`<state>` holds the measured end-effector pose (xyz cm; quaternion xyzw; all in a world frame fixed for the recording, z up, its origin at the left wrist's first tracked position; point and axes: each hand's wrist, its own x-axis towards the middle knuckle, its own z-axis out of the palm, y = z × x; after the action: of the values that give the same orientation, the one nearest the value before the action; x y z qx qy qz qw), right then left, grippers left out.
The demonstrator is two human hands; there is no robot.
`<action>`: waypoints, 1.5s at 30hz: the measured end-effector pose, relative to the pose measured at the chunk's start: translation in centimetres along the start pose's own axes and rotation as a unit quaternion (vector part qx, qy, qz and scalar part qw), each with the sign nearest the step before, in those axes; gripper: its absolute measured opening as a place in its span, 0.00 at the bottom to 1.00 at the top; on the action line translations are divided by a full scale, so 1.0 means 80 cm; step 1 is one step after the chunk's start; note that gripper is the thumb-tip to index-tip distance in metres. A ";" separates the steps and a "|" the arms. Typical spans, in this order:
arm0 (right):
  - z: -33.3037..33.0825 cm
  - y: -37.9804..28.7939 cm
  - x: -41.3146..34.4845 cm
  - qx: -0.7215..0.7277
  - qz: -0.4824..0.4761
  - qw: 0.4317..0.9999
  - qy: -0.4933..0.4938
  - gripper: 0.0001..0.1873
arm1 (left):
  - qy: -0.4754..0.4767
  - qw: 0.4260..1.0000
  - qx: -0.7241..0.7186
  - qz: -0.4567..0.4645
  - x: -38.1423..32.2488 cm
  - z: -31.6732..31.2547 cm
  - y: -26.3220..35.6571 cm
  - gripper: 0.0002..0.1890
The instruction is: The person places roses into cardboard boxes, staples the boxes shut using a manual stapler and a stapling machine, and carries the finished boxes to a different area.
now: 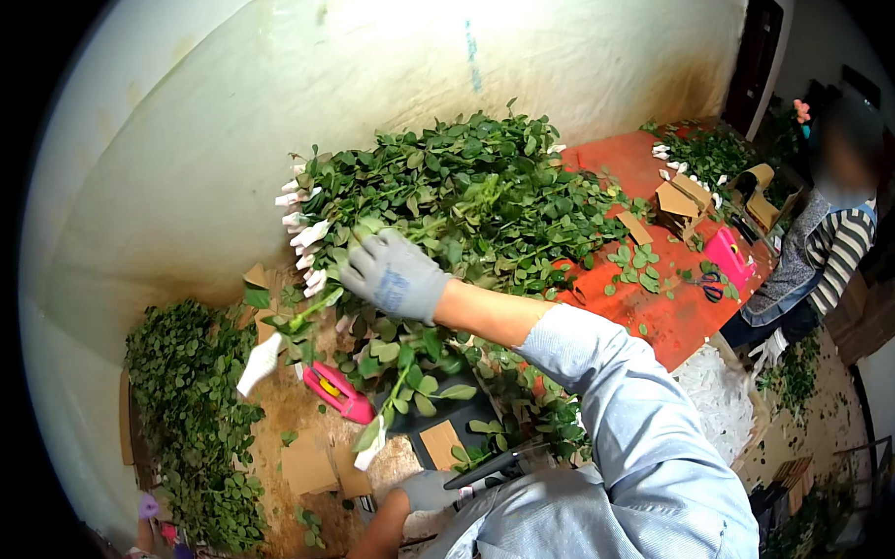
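My right hand (392,278), in a grey glove, reaches over the front left of a large heap of leafy green flower stems (459,198). Its fingers curl around a stem whose head, in a white sleeve (262,363), points down and left. A second stem ends in another white-sleeved head (370,445), hanging below the hand; its upper end is hidden among leaves. My left hand (422,491), also grey-gloved, is low against my body beside a dark, flat-edged object (491,466). That hand's fingers are mostly hidden, so its grip cannot be made out.
A pink stapler (338,393) lies on the wooden table near cardboard pieces (307,462). More leafy stems (194,429) are piled left. On the red cover (610,274) are scissors (710,286) and another pink tool (729,258). A co-worker (808,245) stands at right; another person's gloved hand (185,557) shows lower left.
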<state>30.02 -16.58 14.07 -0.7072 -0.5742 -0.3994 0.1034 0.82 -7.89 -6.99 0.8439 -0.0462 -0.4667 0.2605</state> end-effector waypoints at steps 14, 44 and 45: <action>0.004 0.029 -0.001 -0.016 0.059 0.985 -0.162 0.13 | 0.012 0.999 0.036 0.027 0.015 0.013 -0.011 0.29; 0.068 -0.005 -0.146 0.010 0.086 0.863 -0.498 0.37 | 0.047 0.999 0.011 0.018 -0.008 -0.003 0.014 0.27; 0.075 -0.009 -0.153 0.000 0.099 0.849 -0.518 0.39 | 0.059 0.998 0.015 0.019 -0.008 0.001 0.017 0.26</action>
<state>31.79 -21.66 1.57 -0.8645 -0.4715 0.0375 -0.1702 0.65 -8.93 -5.89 0.8728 -0.0534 -0.4101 0.2593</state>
